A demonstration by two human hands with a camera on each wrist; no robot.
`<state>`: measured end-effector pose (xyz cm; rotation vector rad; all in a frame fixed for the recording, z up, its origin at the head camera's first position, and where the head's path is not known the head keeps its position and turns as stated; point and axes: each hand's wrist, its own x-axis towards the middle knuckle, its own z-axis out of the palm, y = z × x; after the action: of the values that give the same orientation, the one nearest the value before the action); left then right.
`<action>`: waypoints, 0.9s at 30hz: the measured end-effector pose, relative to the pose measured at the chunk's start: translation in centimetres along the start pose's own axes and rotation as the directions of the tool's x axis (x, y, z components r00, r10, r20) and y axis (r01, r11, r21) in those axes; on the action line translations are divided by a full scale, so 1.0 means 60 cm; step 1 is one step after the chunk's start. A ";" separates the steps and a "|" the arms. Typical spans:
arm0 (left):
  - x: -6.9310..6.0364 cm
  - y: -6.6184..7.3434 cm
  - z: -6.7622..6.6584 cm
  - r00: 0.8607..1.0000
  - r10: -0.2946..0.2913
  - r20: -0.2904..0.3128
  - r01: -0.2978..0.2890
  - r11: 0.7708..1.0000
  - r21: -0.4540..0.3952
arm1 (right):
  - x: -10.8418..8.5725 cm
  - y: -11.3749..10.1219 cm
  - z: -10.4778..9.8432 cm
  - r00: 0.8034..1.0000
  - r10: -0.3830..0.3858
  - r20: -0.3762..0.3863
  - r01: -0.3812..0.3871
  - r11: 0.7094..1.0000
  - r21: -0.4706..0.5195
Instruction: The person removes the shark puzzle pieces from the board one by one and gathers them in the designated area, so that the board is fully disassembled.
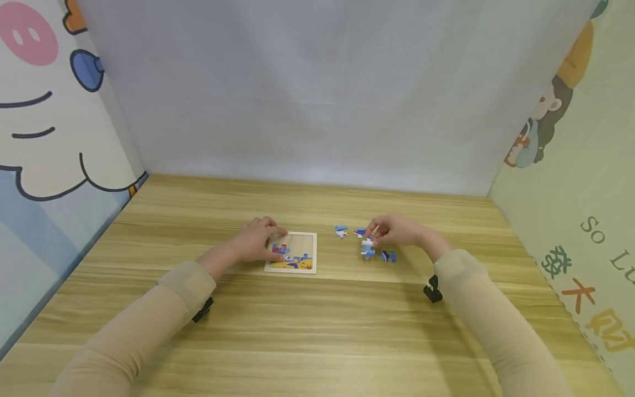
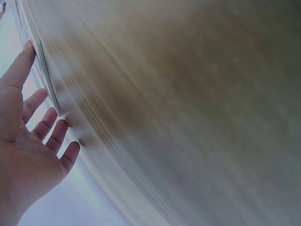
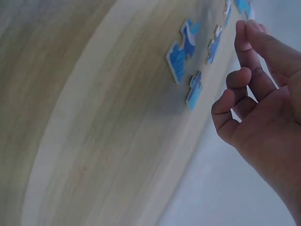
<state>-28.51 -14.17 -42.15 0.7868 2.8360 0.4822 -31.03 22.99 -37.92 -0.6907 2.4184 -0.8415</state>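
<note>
We pinch a blue-and-white jigsaw piece [image 3: 243,6] in our right hand [image 1: 397,229], left hand [image 1: 254,241] extended at the partly filled, white-rimmed square tray [image 1: 315,251], loose blue cardboard-like pieces [image 1: 340,230] unplaced.

From here I can read lettering on the pale green wall [image 1: 545,204] over on the right: a dark "So" [image 1: 592,230], then "Lu" [image 1: 623,261], cut off at the edge. Below run a green 發 [image 1: 557,262], a red 大 [image 1: 578,294] and a yellow character [image 1: 611,331], probably 财, though it's blurred.
</note>
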 end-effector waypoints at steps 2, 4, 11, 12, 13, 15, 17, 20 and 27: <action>-0.001 0.000 -0.001 1.000 0.000 0.002 0.000 1.000 0.003 | 0.000 0.006 0.004 1.000 0.012 -0.002 -0.012 1.000 0.019; -0.001 0.000 -0.002 1.000 -0.003 0.005 0.003 1.000 0.007 | 0.001 0.009 0.009 1.000 0.011 -0.002 -0.011 1.000 0.027; -0.002 0.002 -0.004 1.000 -0.002 0.007 0.001 1.000 0.010 | 0.010 0.020 0.023 1.000 0.014 -0.005 -0.014 1.000 0.001; -0.001 0.002 -0.004 1.000 -0.002 0.009 0.002 1.000 0.011 | 0.011 0.021 0.024 1.000 0.014 -0.008 -0.014 1.000 -0.005; -0.001 0.002 -0.003 1.000 -0.003 0.011 0.003 1.000 0.011 | 0.013 0.022 0.026 1.000 0.014 -0.011 -0.014 1.000 -0.011; 0.000 0.001 -0.001 1.000 -0.001 0.009 0.001 1.000 0.015 | 0.013 0.024 0.027 1.000 0.009 -0.015 -0.009 1.000 -0.020; 0.000 0.000 0.000 1.000 -0.001 0.006 0.001 1.000 0.015 | 0.014 0.026 0.028 1.000 -0.005 -0.021 0.004 1.000 -0.022; 0.001 -0.003 0.003 1.000 -0.001 0.000 0.001 1.000 0.010 | 0.010 0.021 0.027 0.999 -0.030 -0.025 0.030 0.999 -0.015; 0.000 -0.004 0.003 1.000 0.004 -0.008 -0.004 1.000 0.006 | 0.009 0.020 0.023 0.998 -0.048 -0.042 0.047 0.999 -0.011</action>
<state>-28.58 -14.32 -42.41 0.7941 2.8454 0.4786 -30.99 22.89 -39.80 -0.7439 2.4535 -0.8720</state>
